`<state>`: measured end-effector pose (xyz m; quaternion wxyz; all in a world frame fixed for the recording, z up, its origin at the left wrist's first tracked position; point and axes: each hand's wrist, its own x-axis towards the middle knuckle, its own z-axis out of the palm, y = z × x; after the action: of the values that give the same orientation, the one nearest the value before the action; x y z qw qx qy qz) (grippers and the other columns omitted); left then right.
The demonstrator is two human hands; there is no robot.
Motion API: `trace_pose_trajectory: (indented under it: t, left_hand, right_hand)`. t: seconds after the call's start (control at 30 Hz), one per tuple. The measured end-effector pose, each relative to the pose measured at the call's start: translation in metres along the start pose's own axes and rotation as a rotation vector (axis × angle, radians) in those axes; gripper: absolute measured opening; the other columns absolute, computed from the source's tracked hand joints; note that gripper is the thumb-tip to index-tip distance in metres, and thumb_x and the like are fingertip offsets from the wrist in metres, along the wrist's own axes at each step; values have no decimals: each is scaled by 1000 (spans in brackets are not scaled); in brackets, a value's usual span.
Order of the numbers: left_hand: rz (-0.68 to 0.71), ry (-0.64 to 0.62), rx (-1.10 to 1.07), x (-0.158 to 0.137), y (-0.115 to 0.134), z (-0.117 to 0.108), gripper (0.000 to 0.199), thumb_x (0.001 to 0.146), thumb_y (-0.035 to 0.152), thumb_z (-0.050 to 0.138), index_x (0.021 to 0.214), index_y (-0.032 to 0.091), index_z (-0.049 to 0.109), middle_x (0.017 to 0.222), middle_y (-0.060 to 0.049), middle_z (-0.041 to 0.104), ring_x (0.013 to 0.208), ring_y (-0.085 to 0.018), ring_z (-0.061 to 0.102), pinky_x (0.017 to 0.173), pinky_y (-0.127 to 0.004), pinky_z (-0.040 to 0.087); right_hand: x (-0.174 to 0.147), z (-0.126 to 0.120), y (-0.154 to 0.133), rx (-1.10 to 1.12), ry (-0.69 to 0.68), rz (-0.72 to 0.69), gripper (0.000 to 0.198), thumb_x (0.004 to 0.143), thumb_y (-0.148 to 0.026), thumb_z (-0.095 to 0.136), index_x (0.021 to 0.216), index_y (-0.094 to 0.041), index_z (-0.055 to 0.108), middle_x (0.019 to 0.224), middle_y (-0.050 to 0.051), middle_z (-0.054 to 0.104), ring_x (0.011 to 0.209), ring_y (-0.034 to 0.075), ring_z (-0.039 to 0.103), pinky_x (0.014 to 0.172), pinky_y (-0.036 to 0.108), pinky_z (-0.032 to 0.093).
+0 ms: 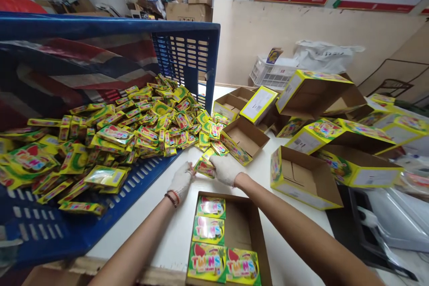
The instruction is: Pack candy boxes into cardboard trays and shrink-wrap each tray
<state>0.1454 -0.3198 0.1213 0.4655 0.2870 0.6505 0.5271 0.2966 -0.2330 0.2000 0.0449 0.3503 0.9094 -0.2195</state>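
Observation:
Both hands wear white knitted gloves and meet above the white table. My right hand (227,169) closes its fingers on the right end of a few small yellow-green candy boxes (204,168). At their left end, my left hand (182,180) has its fingers pressed together against them; its fingertips show only in part. Just below is an open cardboard display carton (248,219). Inside it, small candy boxes marked TWINS (208,229) lie flat, several down the left side and one at the lower right.
A tilted blue plastic crate (187,31) at left spills a heap of candy boxes (144,120) onto the table (137,232). Open display cartons (304,174) crowd the right side. Behind them stand a white basket (271,73) and a white bag (321,56).

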Motion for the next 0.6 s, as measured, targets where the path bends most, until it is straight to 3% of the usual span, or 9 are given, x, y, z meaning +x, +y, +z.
trace_pose_trajectory:
  t: [0.1,0.2,0.33,0.4,0.43,0.5,0.53,0.6]
  left_hand:
    - [81,31,114,-4,3,2,44,78,35,60,118,17,59,131,-12,60,130,-24,50,109,-33,40]
    - [116,5,235,-13,12,9,45,77,35,62,118,16,59,132,-15,59,134,-28,46,115,-38,31]
    - [252,39,388,-52,39,4,35,89,40,48,115,18,59,130,-12,58,128,-25,49,113,-37,32]
    - [459,-106,565,-84,50,-2,31,94,41,41,99,20,62,106,-8,66,106,-21,60,99,-33,44]
    - [548,-262,657,-102,53,-5,33,96,40,37,90,20,62,95,-5,66,96,-19,61,92,-32,47]
    - [690,-571,864,-135,50,-6,36,97,41,37,83,20,62,86,-4,65,87,-19,61,85,-33,49]
    - [732,-666,972,-149,45,-4,35,95,44,41,86,20,64,89,-6,66,89,-21,61,87,-37,49]
    - [756,-704,1184,-168,31,1,39,89,52,52,98,17,67,101,-10,68,99,-28,62,98,-48,45]
  right_hand:
    - [1,10,-12,-152,-13,-15,27,91,-16,47,114,-11,59,118,22,62,110,30,57,92,41,43]
    - [2,10,-17,-217,-60,-1,25,91,-18,47,109,-9,62,112,23,64,106,32,59,89,42,44]
    - [-24,-24,-6,-214,13,46,24,88,-22,55,107,-12,65,116,20,62,108,33,57,89,41,43]
    - [-52,-45,4,-111,58,6,28,84,-24,61,111,-15,64,119,15,62,109,29,56,90,37,44]
    - [-68,-53,8,-32,22,-29,31,83,-23,63,114,-15,63,117,12,63,106,26,58,89,33,44]
    - [-96,-58,13,87,-154,-91,36,81,-20,64,116,-15,62,112,8,66,98,20,61,84,28,46]
    - [-107,-56,14,94,-271,-103,36,79,-17,64,115,-16,62,108,7,68,94,19,62,81,27,47]
    - [-119,-43,11,-16,-477,-68,33,76,-14,64,109,-17,65,103,8,70,88,20,65,74,27,48]
